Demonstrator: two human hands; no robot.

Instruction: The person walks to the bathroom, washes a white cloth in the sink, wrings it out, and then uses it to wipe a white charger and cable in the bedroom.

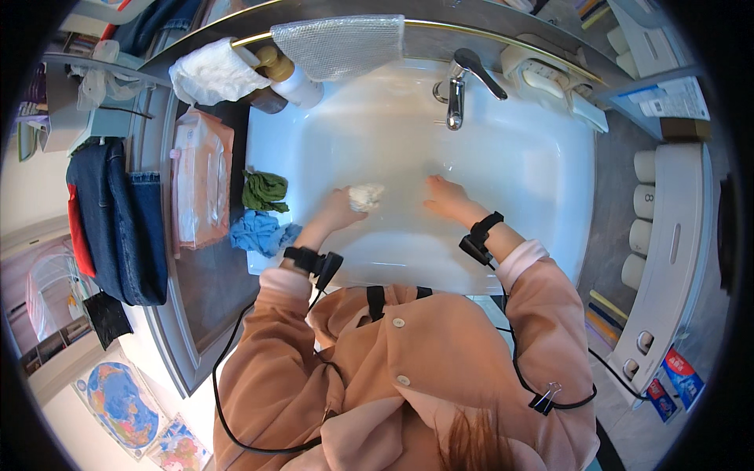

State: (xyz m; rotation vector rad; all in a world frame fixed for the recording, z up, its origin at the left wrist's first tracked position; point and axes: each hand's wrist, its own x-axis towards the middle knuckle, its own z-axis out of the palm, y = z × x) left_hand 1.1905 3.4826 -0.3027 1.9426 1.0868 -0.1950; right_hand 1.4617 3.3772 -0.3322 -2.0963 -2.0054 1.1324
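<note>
A crumpled white cloth (366, 197) is gripped in my left hand (341, 209) over the left half of a white washbasin (565, 176). My right hand (446, 197) is low in the basin, right of the cloth and in front of the faucet, with nothing visible in it. Cloudy water seems to lie in the basin. On the left rim are a wrung green cloth (265, 191) and a bunched light blue cloth (262, 232), close to my left wrist. The chrome faucet (455, 103) rises at the back, its lever angled right.
A silvery mesh cloth (341, 47) and a white towel (215, 73) hang on the brass rail. Beneath them stands a pump bottle (297, 82). A pack of wipes (203, 176) lies left. Soap (543, 83) sits back right. Black cables (218, 377) run along both my sleeves.
</note>
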